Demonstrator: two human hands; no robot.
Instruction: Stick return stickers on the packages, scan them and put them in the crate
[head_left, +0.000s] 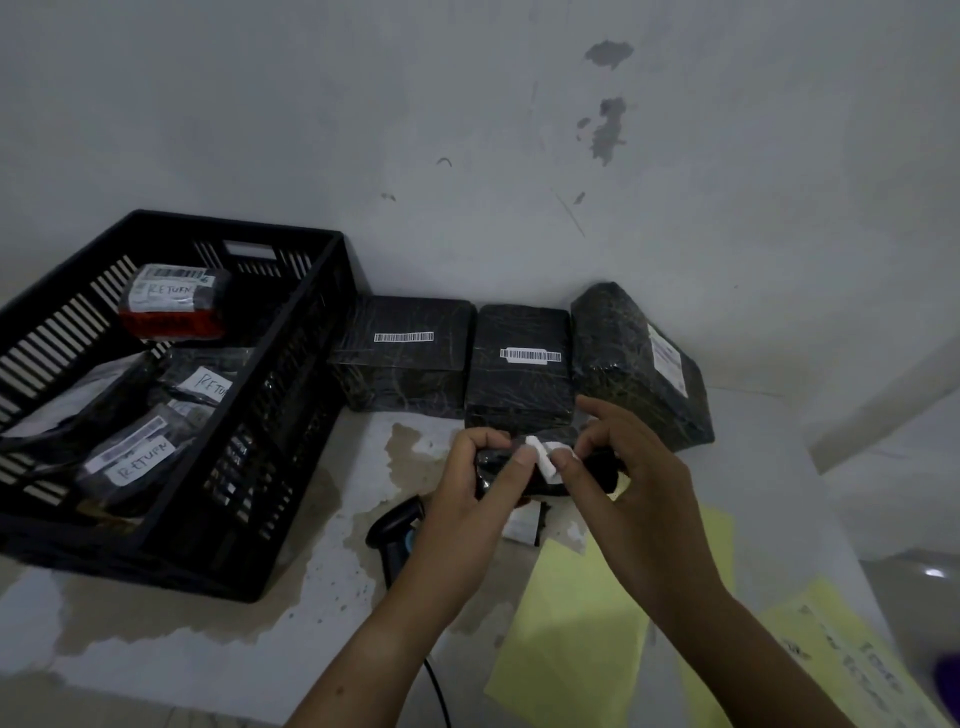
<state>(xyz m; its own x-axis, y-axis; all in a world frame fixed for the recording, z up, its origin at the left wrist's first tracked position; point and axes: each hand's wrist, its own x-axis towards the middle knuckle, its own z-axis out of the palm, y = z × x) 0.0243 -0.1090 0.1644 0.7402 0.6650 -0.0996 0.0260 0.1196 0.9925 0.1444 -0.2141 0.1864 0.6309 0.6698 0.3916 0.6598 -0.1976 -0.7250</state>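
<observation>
Small black plastic-wrapped package (597, 470) is held just above the stained white tabletop (208, 649), in front of three larger black wrapped parcels (519, 374) standing against the wall. The left hand (467, 499) grips its left end, thumb pressing a white paper sticker (545, 458) onto its top. The right hand (634, 488), fingers curled, pinches the sticker's other edge. A black slatted plastic crate (234, 224) at the left holds parcels marked RETURN. A black handheld scanner (395, 525) lies below the hands.
</observation>
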